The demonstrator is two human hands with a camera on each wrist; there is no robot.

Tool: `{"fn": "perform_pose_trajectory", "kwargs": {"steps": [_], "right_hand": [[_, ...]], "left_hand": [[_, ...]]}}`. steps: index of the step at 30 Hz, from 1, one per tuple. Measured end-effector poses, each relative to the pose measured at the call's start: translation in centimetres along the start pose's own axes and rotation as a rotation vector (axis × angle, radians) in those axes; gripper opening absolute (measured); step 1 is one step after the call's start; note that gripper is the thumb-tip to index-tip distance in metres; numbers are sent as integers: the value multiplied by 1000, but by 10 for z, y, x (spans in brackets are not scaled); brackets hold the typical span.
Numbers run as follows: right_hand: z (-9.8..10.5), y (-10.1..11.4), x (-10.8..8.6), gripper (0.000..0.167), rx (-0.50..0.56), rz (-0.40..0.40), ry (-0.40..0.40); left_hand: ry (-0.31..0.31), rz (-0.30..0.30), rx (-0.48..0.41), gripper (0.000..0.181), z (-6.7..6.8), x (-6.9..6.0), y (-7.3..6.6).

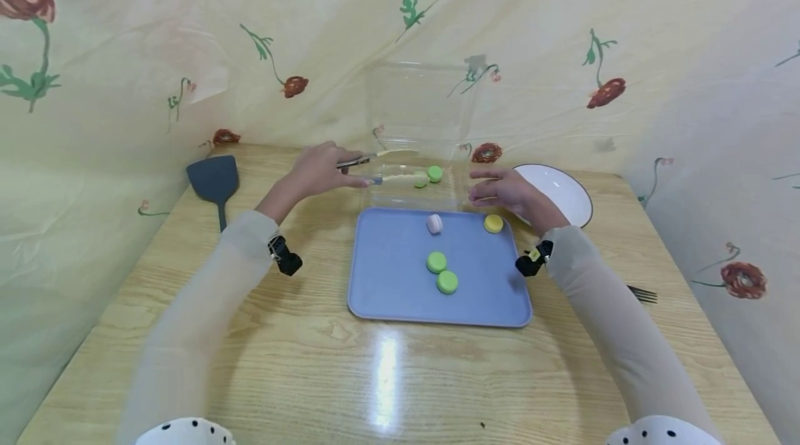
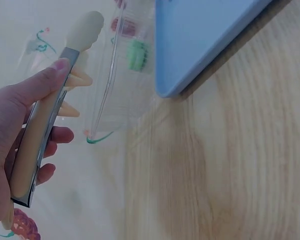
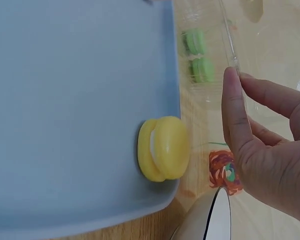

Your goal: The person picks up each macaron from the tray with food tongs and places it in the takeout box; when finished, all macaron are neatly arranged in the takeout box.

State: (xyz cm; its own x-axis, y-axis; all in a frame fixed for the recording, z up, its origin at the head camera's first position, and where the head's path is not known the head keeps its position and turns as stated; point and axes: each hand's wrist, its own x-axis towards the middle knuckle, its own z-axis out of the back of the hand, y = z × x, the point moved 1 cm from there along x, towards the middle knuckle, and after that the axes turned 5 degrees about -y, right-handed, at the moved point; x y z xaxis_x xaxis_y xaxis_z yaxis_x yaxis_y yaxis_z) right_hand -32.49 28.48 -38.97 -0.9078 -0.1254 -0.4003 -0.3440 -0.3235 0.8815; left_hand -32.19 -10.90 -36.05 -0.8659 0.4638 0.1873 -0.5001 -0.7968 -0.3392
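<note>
On a wooden table point(image 1: 281, 368), with a blue tray point(image 1: 387, 264) as the clock's centre, a clear box point(image 1: 446, 199) stands at 12 o'clock, its lid point(image 1: 419, 101) raised behind. Tongs point(image 2: 40, 130) are held in the left hand point(image 1: 321, 167), its grip wrapped round the handles; the tongs' arms are spread wide over the box. The box's rim is pinched at its 3 o'clock side by the right hand point(image 1: 506, 191), in a narrow grip. Two green macarons point(image 1: 435, 173) lie inside. They look light, smooth and perhaps crushable, best taken gently across their sides; the box seems thin, flexible and apt to slide. In the tray, a pink macaron point(image 1: 434, 224) sits at 12 o'clock, a yellow macaron point(image 1: 494, 223) towards 2, and another green pair point(image 1: 442, 272) near the middle.
</note>
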Motion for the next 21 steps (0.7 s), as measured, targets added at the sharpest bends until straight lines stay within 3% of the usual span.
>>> {"fn": "perform_pose_trajectory", "kwargs": {"steps": [9, 21], "right_hand": [[2, 0, 1, 55, -42, 26, -5], [13, -4, -6, 60, -21, 66, 46]], "left_hand": [[44, -99, -20, 74, -6, -20, -15], [104, -149, -16, 74, -19, -26, -34]]}}
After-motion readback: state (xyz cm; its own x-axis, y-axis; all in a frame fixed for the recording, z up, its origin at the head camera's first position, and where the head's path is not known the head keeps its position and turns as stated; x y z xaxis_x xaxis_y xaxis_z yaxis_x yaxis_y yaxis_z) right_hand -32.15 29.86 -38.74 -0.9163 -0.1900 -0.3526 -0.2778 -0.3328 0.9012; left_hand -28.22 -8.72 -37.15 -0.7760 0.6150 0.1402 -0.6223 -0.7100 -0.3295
